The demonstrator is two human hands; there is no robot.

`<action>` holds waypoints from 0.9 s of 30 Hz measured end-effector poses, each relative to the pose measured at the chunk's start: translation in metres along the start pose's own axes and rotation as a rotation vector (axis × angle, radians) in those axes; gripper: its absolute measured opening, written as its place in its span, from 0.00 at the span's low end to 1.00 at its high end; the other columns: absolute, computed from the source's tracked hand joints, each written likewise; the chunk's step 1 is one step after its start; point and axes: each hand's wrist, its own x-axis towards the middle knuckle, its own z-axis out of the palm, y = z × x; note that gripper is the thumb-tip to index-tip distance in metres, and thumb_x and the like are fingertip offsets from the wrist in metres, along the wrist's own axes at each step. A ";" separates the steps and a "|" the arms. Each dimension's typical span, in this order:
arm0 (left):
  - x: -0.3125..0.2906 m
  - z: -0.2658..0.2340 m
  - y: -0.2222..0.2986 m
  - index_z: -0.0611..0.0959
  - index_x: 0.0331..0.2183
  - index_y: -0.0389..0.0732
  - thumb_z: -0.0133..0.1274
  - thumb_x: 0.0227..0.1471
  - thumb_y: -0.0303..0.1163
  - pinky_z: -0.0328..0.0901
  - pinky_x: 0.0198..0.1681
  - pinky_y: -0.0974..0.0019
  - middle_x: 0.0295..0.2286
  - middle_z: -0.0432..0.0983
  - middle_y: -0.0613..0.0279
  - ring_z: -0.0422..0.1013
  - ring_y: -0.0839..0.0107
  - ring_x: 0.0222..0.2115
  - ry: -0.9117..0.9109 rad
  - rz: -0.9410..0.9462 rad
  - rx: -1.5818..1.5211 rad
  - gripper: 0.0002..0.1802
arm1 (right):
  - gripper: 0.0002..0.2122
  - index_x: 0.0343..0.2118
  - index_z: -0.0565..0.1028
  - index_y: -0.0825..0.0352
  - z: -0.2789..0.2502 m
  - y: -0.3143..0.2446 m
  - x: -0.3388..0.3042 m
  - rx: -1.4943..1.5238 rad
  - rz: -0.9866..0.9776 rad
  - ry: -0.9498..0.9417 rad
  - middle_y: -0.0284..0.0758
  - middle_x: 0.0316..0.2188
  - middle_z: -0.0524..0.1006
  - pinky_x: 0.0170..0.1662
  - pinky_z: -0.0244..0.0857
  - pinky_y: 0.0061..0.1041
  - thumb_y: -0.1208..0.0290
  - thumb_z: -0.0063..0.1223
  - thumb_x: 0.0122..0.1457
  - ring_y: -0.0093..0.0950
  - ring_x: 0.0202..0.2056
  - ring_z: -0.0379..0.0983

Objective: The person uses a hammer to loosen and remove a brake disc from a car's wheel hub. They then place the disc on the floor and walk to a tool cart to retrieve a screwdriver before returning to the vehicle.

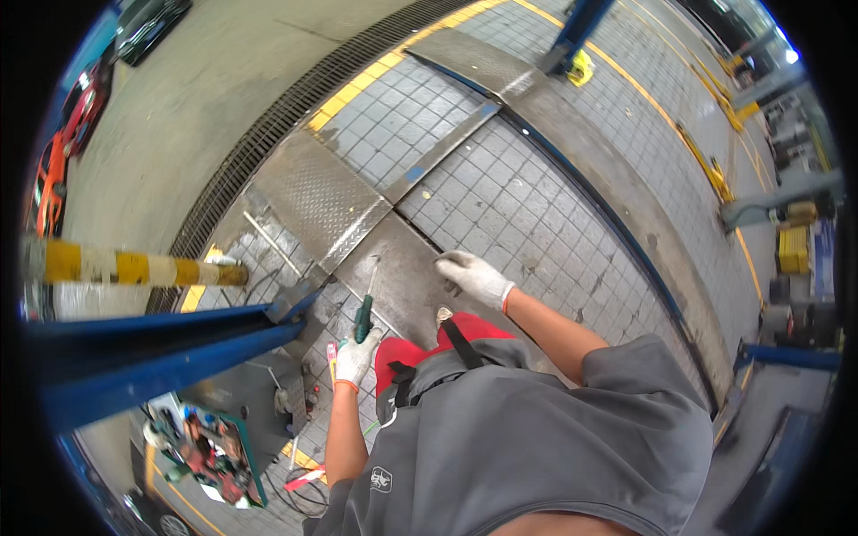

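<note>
My left hand (pixel 358 356), in a white work glove, is closed round a green-handled tool (pixel 363 319) with a thin metal shaft pointing away from me; its exact kind is too small to tell. A pink and white strip-like item (pixel 332 361) shows at the same hand's outer side; I cannot tell whether the hand holds it. My right hand (pixel 475 278), also gloved, hangs over the metal lift platform (pixel 390 265) with fingers loosely bent and nothing visible in them. Beyond lies a ramp of patterned steel plate (pixel 317 198).
Close on the left stand a blue lift post (pixel 179 362) and a yellow-and-white striped pole (pixel 134 265). Below them is a cart tray (pixel 255 456) crowded with tools. A hose (pixel 308 500) lies on the tiles. A second platform track (pixel 608 188) runs along the right.
</note>
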 end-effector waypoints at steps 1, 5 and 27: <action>0.022 0.003 0.006 0.86 0.50 0.35 0.66 0.58 0.54 0.72 0.39 0.60 0.32 0.84 0.59 0.77 0.69 0.32 0.009 -0.064 0.094 0.32 | 0.21 0.59 0.77 0.69 -0.022 -0.003 0.003 0.011 0.005 0.092 0.33 0.39 0.82 0.42 0.76 0.27 0.56 0.54 0.75 0.23 0.38 0.79; 0.094 0.000 0.018 0.88 0.41 0.32 0.68 0.60 0.50 0.70 0.31 0.63 0.24 0.82 0.61 0.75 0.74 0.26 0.084 -0.085 -0.100 0.26 | 0.17 0.55 0.79 0.67 -0.085 0.003 0.034 0.346 0.125 0.334 0.31 0.37 0.82 0.40 0.76 0.27 0.57 0.55 0.75 0.23 0.36 0.79; 0.571 -0.061 0.421 0.90 0.41 0.30 0.68 0.60 0.55 0.72 0.37 0.66 0.32 0.87 0.60 0.79 0.76 0.31 0.078 0.045 -0.301 0.31 | 0.08 0.39 0.72 0.65 -0.414 -0.038 0.405 0.308 0.602 0.510 0.34 0.24 0.72 0.24 0.63 0.36 0.66 0.50 0.72 0.30 0.21 0.68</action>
